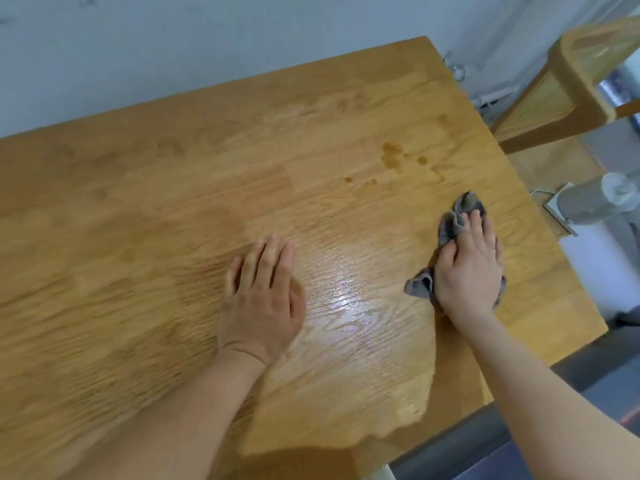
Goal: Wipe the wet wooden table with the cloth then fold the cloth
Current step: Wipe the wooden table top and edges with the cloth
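Observation:
The wooden table (138, 237) fills most of the view. A shiny wet film (349, 306) covers its middle, between my two hands. Darker drops (393, 155) sit farther back toward the right. My right hand (469, 261) presses down on a crumpled grey cloth (450, 223) near the table's right edge; the cloth sticks out in front of the fingers and beside the wrist. My left hand (263, 292) lies flat on the wood, palm down and fingers together, holding nothing.
A pale wall (207, 46) runs behind the table's far edge. A wooden chair or stool (575, 91) stands past the right corner. A grey cylindrical object (595, 199) sits low beside the right edge, over grey floor.

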Tool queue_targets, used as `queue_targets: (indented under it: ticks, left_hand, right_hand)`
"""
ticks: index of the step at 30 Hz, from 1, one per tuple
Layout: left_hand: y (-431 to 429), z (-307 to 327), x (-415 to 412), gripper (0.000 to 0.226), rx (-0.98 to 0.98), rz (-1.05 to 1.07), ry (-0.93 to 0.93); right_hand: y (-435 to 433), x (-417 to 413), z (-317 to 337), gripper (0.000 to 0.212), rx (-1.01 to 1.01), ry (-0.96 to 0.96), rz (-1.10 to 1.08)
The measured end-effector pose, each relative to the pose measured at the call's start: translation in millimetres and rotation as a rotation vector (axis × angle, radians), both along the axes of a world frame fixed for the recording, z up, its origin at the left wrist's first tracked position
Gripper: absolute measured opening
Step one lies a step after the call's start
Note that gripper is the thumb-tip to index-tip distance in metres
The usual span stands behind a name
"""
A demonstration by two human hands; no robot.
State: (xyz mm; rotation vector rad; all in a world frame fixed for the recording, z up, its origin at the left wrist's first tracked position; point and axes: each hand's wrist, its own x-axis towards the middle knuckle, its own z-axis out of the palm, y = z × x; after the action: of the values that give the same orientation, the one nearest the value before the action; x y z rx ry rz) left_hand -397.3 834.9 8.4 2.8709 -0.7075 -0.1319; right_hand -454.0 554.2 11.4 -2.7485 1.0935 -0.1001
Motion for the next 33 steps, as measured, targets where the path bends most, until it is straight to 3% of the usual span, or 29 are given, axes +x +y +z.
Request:
queue_targets:
  ticks: [2, 7, 11, 20, 26, 29, 33]
  left_hand:
    - [1, -1, 1, 0.06, -0.025, -0.005, -0.014]
    - [1, 1, -2, 0.061, 0.027, -0.007, 0.013]
    - [1, 3, -1, 0.06, 0.042, 0.006, 0.017]
    - [0, 5, 2, 0.059, 0.03, 0.009, 0.022]
    - [4, 7, 12, 0.056, -0.034, -0.02, 0.045]
    - [1, 7, 64, 0.057, 0.009, 0.143, 0.018]
    - [-3, 3, 96, 0.058, 0.0, 0.319, 0.029]
  right_hand:
    - [30, 16, -2, 0.06, -0.006, -0.008, -0.052]
    - [137, 45, -5, 0.054, 0.061, -0.047, 0.624]
    - [137, 58, -4, 0.054, 0.105, -0.065, 0.791]
    - [137, 169, -4, 0.058, 0.059, 0.042, 0.725]
    - [122, 99, -6, 0.057, -0.065, -0.006, 0.828]
    - [128, 99, -12, 0.058, -0.006, -0.007, 0.85]
    - [145, 169, -10, 0.058, 0.063, -0.031, 0.87]
